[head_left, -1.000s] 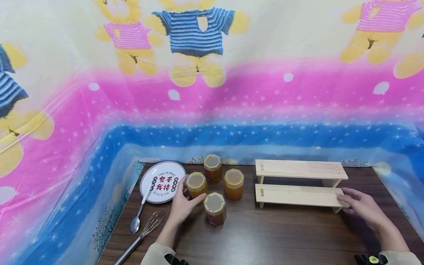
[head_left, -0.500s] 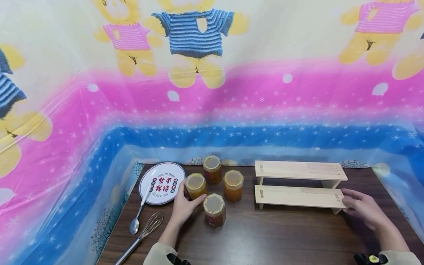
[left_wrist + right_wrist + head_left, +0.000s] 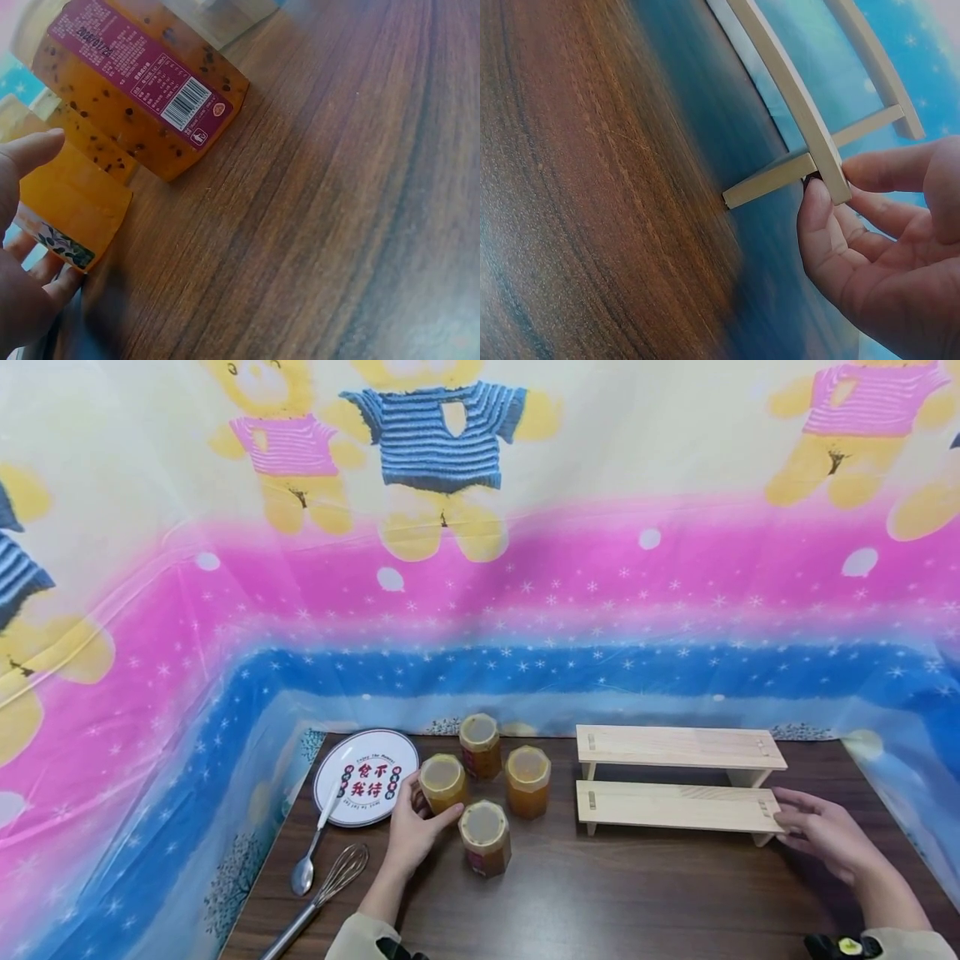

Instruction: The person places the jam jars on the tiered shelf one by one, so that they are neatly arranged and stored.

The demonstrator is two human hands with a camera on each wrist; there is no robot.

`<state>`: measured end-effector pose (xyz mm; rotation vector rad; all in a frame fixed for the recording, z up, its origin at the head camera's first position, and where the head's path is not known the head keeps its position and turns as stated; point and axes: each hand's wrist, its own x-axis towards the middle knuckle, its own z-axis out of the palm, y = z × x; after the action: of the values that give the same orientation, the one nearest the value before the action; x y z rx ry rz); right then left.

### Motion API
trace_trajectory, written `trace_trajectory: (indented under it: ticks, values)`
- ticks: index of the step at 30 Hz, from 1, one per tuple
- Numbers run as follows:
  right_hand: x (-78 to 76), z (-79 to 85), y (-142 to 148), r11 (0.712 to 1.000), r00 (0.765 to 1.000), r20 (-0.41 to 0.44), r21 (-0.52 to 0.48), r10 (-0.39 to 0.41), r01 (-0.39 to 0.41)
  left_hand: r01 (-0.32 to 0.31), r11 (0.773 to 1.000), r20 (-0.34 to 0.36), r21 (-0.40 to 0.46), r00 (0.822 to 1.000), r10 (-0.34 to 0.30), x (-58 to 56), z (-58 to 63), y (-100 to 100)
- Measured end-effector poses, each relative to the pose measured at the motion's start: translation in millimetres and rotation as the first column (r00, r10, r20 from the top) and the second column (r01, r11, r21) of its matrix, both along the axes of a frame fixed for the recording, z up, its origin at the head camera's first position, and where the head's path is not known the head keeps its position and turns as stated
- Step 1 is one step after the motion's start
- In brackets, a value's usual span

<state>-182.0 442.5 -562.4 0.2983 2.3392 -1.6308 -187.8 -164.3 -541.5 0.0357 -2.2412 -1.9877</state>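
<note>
My left hand [image 3: 409, 837] is around a jar [image 3: 442, 783] of yellow-orange preserve beside the plate. The left wrist view shows its thumb on one side of that jar [image 3: 82, 199] and the fingers on the other. Close by stand a front jar [image 3: 486, 839] with a purple label, a back jar [image 3: 480, 747] and a right jar [image 3: 528, 783], all upright. At the right, my right hand [image 3: 828, 842] pinches the end of the lower step of a two-step wooden rack [image 3: 675, 805]. In the right wrist view, the thumb is under the board [image 3: 799, 94], fingers on its other side.
A white plate [image 3: 356, 814] with red lettering lies at the back left, a spoon [image 3: 304, 870] leaning on its rim. In front is a whisk [image 3: 330, 885]. A printed curtain [image 3: 562, 668] borders the brown table [image 3: 622, 902] at the back and sides.
The right fingers have slid from the top of the lower step to its end edge. The left hand stays at the same jar, and the jars have not visibly moved on the table.
</note>
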Motion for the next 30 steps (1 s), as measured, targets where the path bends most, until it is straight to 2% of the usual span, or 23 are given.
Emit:
trace_trajectory:
  ticks: [5,12,13,25,30]
  values:
    - [0.5,0.5,0.8,1.000,1.000,0.005,-0.018,0.001,0.000,-0.022,1.000,0.001,-0.007,1.000,0.022,-1.4,-2.9,0.1]
    - [-0.4,-1.3,3.2,1.000,1.000,0.001,-0.023,0.000,0.000,-0.057,0.998,-0.004,-0.016,0.998,0.057,-17.3,-35.0,-6.9]
    - [-0.5,-1.4,3.3,1.000,1.000,0.002,-0.025,0.000,0.000,-0.059,0.998,-0.008,-0.021,0.998,0.059,-17.8,-36.5,-7.6]
    - [-0.5,-2.8,4.1,0.999,1.000,-0.004,-0.032,0.009,-0.009,-0.077,0.994,-0.023,-0.075,0.997,0.075,-16.5,-37.4,-9.5]
    - [-0.6,-3.0,4.2,0.999,1.000,-0.002,-0.032,0.007,-0.007,-0.069,0.995,-0.035,-0.069,0.997,0.067,-13.7,-35.8,-9.7]
